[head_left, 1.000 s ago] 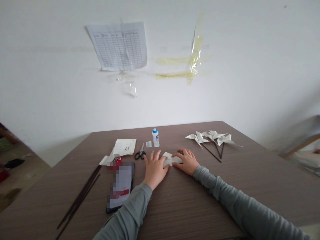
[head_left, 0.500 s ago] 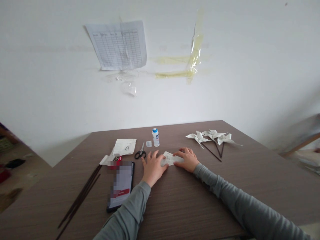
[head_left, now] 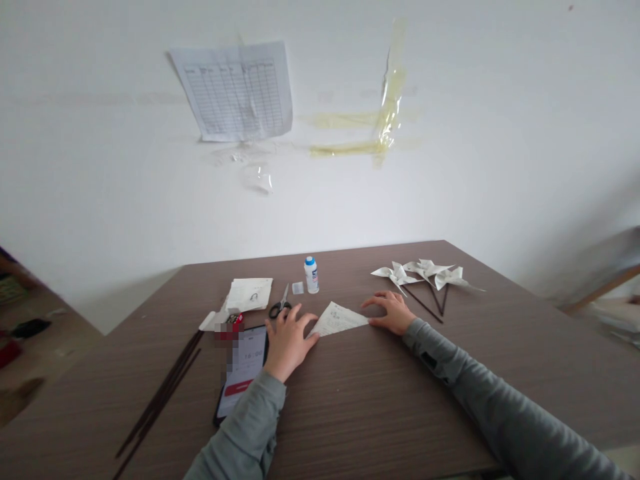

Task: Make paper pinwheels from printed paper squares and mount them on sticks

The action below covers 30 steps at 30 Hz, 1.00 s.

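A printed white sheet folded into a triangle (head_left: 341,321) lies on the table between my hands, its peak pointing away from me. My left hand (head_left: 289,341) holds its left corner near the thumb and forefinger, with the other fingers spread. At the right corner, my right hand (head_left: 393,312) has its thumb on the paper and its fingers curved above. Just beyond my left fingers lie black-handled scissors (head_left: 281,308). Left of that hand is a phone (head_left: 245,370), partly covered by my sleeve.
A white bottle with a blue cap (head_left: 311,275) stands behind the paper, beside a small clear packet (head_left: 298,288). Square paper sheets (head_left: 249,293), a red item (head_left: 230,327) and dark sticks (head_left: 163,393) lie left. Several paper pinwheels (head_left: 425,270) on sticks lie right.
My hands have moved apart, left hand leftward and right hand rightward, out to the paper's corners. More of the folded triangle shows. The phone screen has changed.
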### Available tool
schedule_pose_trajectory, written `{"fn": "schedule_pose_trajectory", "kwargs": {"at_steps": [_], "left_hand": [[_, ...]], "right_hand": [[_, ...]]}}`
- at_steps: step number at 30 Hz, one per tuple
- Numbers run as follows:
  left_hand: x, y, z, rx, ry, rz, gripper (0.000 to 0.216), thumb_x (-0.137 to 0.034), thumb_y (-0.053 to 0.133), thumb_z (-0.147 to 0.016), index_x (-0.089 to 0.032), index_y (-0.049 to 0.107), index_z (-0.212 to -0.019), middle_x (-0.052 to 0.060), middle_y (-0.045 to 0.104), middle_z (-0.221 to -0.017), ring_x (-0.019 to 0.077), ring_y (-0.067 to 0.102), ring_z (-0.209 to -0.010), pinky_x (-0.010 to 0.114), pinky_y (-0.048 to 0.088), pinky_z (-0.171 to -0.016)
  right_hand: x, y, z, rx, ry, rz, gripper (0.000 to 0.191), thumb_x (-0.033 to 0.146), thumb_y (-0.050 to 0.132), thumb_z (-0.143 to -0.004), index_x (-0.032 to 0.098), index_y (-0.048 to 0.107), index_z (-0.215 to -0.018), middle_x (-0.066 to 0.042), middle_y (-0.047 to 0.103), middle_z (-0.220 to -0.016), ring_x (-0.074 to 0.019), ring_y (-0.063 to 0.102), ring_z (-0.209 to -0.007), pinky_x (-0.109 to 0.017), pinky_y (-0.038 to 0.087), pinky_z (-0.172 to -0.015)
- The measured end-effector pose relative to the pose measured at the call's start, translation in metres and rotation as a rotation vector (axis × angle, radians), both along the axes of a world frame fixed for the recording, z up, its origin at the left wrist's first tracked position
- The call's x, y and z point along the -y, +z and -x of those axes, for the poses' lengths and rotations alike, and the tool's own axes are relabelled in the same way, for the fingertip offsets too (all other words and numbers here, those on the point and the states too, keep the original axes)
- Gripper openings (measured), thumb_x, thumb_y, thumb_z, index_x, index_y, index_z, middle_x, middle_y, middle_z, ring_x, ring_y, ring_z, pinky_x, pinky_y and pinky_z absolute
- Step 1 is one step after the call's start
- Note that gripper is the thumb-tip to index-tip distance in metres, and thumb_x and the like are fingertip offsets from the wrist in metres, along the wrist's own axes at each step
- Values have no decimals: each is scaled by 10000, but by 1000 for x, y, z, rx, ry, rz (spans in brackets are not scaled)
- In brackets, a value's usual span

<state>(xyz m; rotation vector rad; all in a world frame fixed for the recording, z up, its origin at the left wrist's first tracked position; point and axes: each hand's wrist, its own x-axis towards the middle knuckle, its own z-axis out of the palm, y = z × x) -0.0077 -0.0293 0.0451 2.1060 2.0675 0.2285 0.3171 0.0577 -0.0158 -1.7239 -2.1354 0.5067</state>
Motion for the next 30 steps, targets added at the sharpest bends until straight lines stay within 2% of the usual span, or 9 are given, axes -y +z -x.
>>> {"fn": "schedule_pose_trajectory", "kwargs": {"at_steps": [6, 14, 18, 21, 23, 25, 27, 30], "left_hand": [[5, -5, 11, -23, 14, -35, 448, -284, 812, -1204, -444, 940, -1602, 97, 651, -2014, 509, 478, -1934, 939, 366, -1536], [7, -15, 18, -39, 0, -60, 514, -218, 741, -1219, -454, 933, -1633, 106, 663, -2006, 507, 521, -1908, 935, 397, -1527], [7, -21, 18, -53, -11, -101, 567, -177, 733, -1211, -474, 922, -1656, 90, 696, -1979, 484, 559, -1882, 915, 416, -1527], [6, -25, 18, -45, -22, -114, 589, -153, 725, -1205, -460, 922, -1668, 101, 715, -1961, 475, 597, -1856, 887, 436, -1530], [5, -26, 17, -34, -27, -119, 589, -140, 717, -1199, -448, 937, -1651, 113, 731, -1944, 474, 616, -1842, 873, 447, -1531], [5, -26, 17, -26, -36, -125, 589, -126, 704, -1189, -432, 955, -1624, 123, 751, -1922, 476, 628, -1830, 872, 447, -1532], [5, -26, 16, -22, -42, -124, 595, -120, 682, -1185, -421, 962, -1615, 127, 760, -1912, 475, 630, -1829, 875, 444, -1533], [6, -26, 16, -19, -41, -123, 600, -119, 670, -1179, -412, 966, -1612, 133, 760, -1910, 480, 625, -1833, 877, 444, -1532]], "right_hand": [[-8, -6, -17, 9, 52, -49, 433, 352, 1034, -955, 404, 1046, -1385, -165, 838, -1660, -517, 710, -1672, -729, 558, -1447], [-4, -3, -12, 39, 52, 6, 484, 300, 961, -1011, 414, 1025, -1477, -162, 785, -1778, -509, 670, -1733, -718, 513, -1487], [3, -1, -1, 54, 50, 24, 579, 233, 857, -1036, 471, 990, -1547, -116, 763, -1813, -482, 654, -1738, -714, 535, -1461], [9, -3, 9, 69, 36, -12, 621, 185, 721, -1097, 491, 972, -1576, -93, 785, -1767, -431, 688, -1678, -714, 498, -1492], [12, -5, 15, 65, 45, -48, 555, 244, 688, -1158, 477, 975, -1572, -101, 816, -1689, -422, 693, -1649, -715, 492, -1500], [13, -8, 18, 54, 73, -79, 456, 358, 730, -1191, 452, 983, -1558, -118, 829, -1625, -435, 684, -1633, -718, 516, -1482], [13, -11, 20, 45, 99, -108, 408, 438, 808, -1176, 436, 990, -1542, -128, 825, -1592, -443, 684, -1604, -714, 551, -1450], [13, -14, 21, 31, 113, -138, 390, 439, 897, -1137, 427, 1000, -1513, -129, 822, -1555, -437, 703, -1558, -694, 594, -1411]]}}
